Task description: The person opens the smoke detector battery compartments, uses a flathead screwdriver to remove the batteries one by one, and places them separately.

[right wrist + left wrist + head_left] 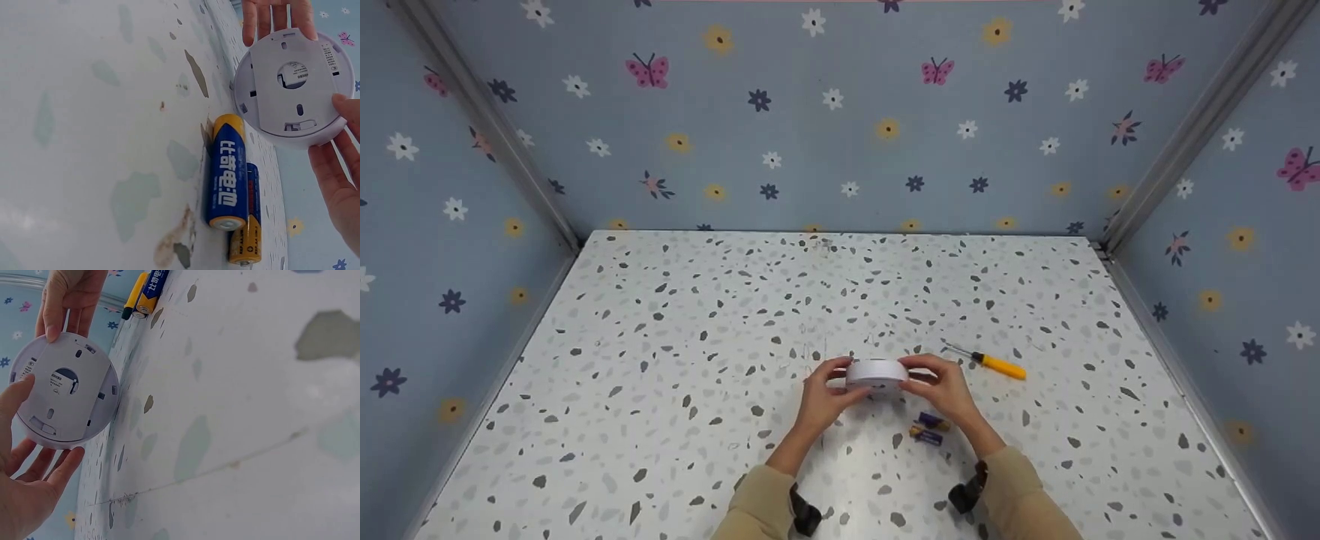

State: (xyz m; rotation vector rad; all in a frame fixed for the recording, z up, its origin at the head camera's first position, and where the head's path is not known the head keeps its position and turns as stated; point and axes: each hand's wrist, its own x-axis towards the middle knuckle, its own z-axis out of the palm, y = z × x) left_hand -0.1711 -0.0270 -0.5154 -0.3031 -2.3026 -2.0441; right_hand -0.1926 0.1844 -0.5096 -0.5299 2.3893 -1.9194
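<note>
Both hands hold a round white device point(877, 370), which looks like a smoke detector, a little above the speckled tabletop. Its flat back with slots, a round hole and printed labels faces the wrist cameras. My left hand point(821, 399) grips one side, thumb on the back and fingers round the rim. On the opposite side my right hand point(947, 388) pinches the rim in the same way, as the left wrist view shows. Two blue-and-yellow batteries, one point(228, 174) beside the other point(252, 222), lie on the table near the right wrist.
A screwdriver point(999, 366) with a yellow handle lies to the right of the right hand, its blade pointing left. Blue flowered panels point(840, 112) enclose the speckled table point(660, 337) at the back and both sides.
</note>
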